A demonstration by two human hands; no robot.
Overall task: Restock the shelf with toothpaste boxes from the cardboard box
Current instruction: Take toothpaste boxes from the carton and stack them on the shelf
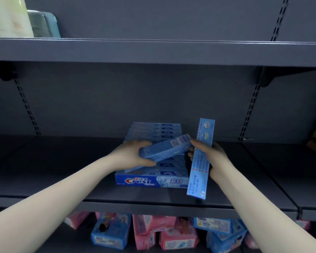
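Gripping one blue toothpaste box (164, 148) near its left end, the left hand (133, 154) has the thumb under it and the fingers curled over its top edge. This box lies tilted, its barcode end higher and pointing to the right, just above the stack of toothpaste boxes (153, 172). The right hand (208, 157) holds a second toothpaste box (201, 159) almost upright, fingers wrapped around its middle, so both ends stick out above and below the hand. This second box is at the right side of the stack, touching or nearly touching the tilted box; I cannot tell which. The stack rests on the grey middle shelf (44, 179), with the Crest label facing outward. Below the stack, on the lower shelf, lie pink and blue packages (150, 230). Far above the stack to the left stand pale packs (9, 17).
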